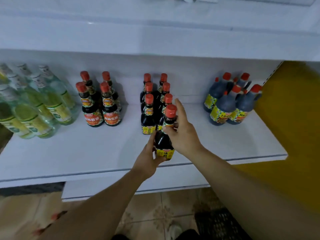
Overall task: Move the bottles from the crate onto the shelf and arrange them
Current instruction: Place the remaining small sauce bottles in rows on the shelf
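Red-capped sauce bottle [164, 141] nearly in its row, both hands on it

Black crate [216, 222] only shows a corner at 5 o'clock of the view, down on the tiled floor [155, 213], and I can't tell what's in it. Moving up, both hands are on the one bottle: left hand [149, 158] wraps the lower body by the yellow label, right hand [181, 134] pinches the neck just under the cap, index finger poking out straight. Bottle stands upright around dead centre, over the front part of the white shelf [86, 153], can't say if the base is touching down yet. So I'd call this the placing step. Next move probably wants a gentle nudge toward 12 o'clock so it lines up in front of the six matching bottles [155, 104], label facing out, without knocking them. Further back: four orange-label bottles [100, 104] at 10 o'clock, clear green-label bottles [31, 108] at 9, handled dark jugs [232, 101] at 2.
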The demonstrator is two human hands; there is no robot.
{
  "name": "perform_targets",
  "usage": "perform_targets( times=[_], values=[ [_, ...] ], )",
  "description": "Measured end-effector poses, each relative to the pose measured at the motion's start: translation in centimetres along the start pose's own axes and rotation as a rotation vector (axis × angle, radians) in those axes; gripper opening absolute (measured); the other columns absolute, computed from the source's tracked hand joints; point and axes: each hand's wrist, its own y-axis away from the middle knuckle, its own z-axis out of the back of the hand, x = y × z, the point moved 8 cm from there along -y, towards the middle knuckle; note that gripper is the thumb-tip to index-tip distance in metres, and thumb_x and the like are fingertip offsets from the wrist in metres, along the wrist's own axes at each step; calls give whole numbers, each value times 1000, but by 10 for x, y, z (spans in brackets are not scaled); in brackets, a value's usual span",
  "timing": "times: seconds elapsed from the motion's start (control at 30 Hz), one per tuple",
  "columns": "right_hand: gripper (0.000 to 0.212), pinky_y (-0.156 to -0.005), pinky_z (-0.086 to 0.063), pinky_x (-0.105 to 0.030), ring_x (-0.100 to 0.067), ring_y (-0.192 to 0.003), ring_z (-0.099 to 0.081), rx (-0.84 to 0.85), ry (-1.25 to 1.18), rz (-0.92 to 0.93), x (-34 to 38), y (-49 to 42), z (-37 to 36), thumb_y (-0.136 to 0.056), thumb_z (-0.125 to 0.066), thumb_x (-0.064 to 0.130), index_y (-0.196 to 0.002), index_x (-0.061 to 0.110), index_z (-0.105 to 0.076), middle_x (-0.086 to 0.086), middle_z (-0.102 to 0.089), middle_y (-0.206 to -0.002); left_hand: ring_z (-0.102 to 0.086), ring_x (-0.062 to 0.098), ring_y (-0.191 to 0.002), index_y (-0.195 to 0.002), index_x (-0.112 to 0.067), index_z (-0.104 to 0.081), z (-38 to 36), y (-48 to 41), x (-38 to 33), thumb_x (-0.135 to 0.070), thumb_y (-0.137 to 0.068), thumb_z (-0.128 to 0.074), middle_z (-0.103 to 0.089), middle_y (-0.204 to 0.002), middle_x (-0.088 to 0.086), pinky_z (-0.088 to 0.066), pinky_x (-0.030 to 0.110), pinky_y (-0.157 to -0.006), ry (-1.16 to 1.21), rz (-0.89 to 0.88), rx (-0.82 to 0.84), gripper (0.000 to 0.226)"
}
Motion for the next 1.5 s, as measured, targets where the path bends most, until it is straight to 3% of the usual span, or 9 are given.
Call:
perform_targets(
  times=[0.1, 0.27, 0.37, 0.57, 0.97, 1.13, 1.2, 1.33, 1.5],
  values=[
    [84, -89, -50, -28, -16, -104, -63, 59, -2, -12, -30, -7, -4, -91, -62, 15, -150, 42, -8, 4, -62, -123, -47, 11, -127, -146, -45, 1, -20, -16, 19, -20, -85, -70, -46, -140, -14, -39, 21, -89, -48, 67, -27, 98],
    [67, -88, -48, -27, -17, -107, -61, 126, 10, -27, -68, -18, -19, -90, -61, 19, -146, 34, -27, 3, -63, -122, -53, 20, -122, -148, -39, 1, -39, -36, 43, -26, -84, -71, -49, -141, -4, -47, 31, -92, -96, 124, -80, 97],
    [60, -89, -48, -28, -19, -109, -60, 131, 3, -16, -76, -24, -23, -90, -61, 17, -142, 30, -33, 2, -63, -123, -57, 21, -115, -148, -38, 1, -42, -43, 50, -28, -85, -69, -53, -137, -4, -48, 29, -86, -95, 152, -109, 95],
    [60, -93, -51, -38, -22, -109, -61, 99, -20, 6, -78, -44, -26, -89, -62, 14, -141, 26, -34, -1, -63, -122, -57, 19, -117, -144, -49, 1, -35, -65, 50, -26, -85, -68, -53, -137, -5, -48, 38, -95, -67, 128, -187, 94],
    [60, -96, -50, -39, -22, -112, -60, 121, 59, -4, -85, -66, -26, -89, -64, 16, -140, 24, -34, -2, -62, -123, -57, 25, -117, -148, -42, 0, -29, -87, 52, -20, -89, -60, -56, -133, 4, -48, 38, -94, -115, 120, -165, 87],
    [74, -90, -40, -23, -4, -109, -47, 185, 41, -29, -73, -61, -12, -84, -71, 21, -143, 26, -27, 16, -49, -119, -43, 27, -131, -150, -35, -2, -15, -77, 38, -30, -85, -68, -37, -150, 1, -38, 30, -96, -133, 174, -110, 93],
    [79, -91, -32, -19, -4, -116, -43, 237, 87, -11, -59, -62, 0, -83, -73, 25, -147, 25, -25, 14, -45, -127, -40, 25, -134, -150, -35, -7, -1, -66, 29, -35, -86, -65, -34, -152, 1, -36, 29, -98, -185, 194, -104, 87],
    [77, -101, -32, -27, -19, -136, -36, 302, 309, 40, -26, -69, 17, -84, -65, 46, -148, 24, -27, 0, -37, -150, -32, 23, -139, -149, -35, -16, 38, -37, 8, -45, -86, -62, -30, -154, 1, -31, 33, -107, -268, 257, -93, 79],
    [63, -100, -40, -36, -26, -128, -43, 342, 496, 169, 40, -60, 9, -84, -60, 54, -135, 20, -44, -3, -47, -139, -25, 18, -142, -150, -32, -16, 98, 13, -20, -48, -85, -61, -20, -157, -3, -24, 29, -111, -380, 296, -84, 81]
  ],
)
